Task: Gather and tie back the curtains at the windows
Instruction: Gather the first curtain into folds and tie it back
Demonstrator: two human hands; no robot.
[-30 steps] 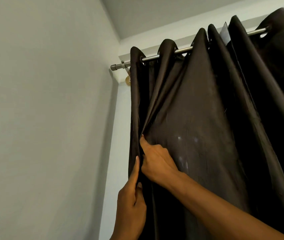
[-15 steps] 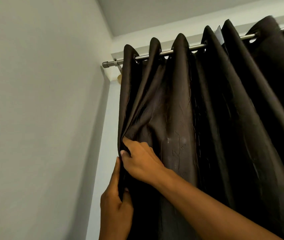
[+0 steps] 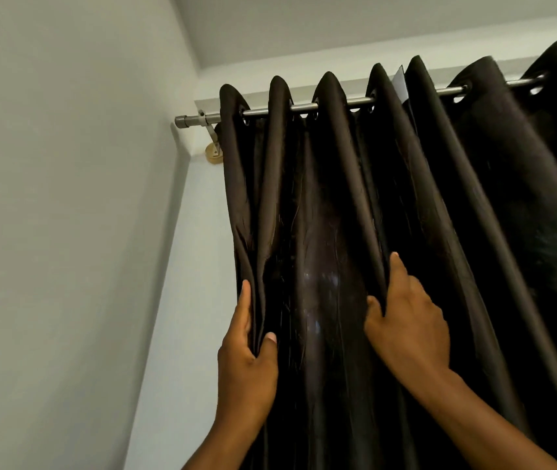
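Observation:
A dark brown eyelet curtain (image 3: 334, 205) hangs in deep folds from a metal rod (image 3: 333, 106) near the ceiling. My left hand (image 3: 248, 361) pinches the curtain's outer left folds between thumb and fingers. Further right, my right hand (image 3: 406, 320) grips another fold, thumb in front and index finger pointing up along it. Between the two hands the fabric hangs as a shiny panel with pale marks. The window behind is hidden.
The rod ends at a bracket (image 3: 211, 130) with a round wooden base, close to the room's corner. A plain pale wall (image 3: 66, 232) fills the left side. More curtain folds (image 3: 541, 198) continue to the right edge.
My right hand has left the outer folds beside my left hand and moved right to another fold. The camera view has shifted, so the curtain top sits lower in frame.

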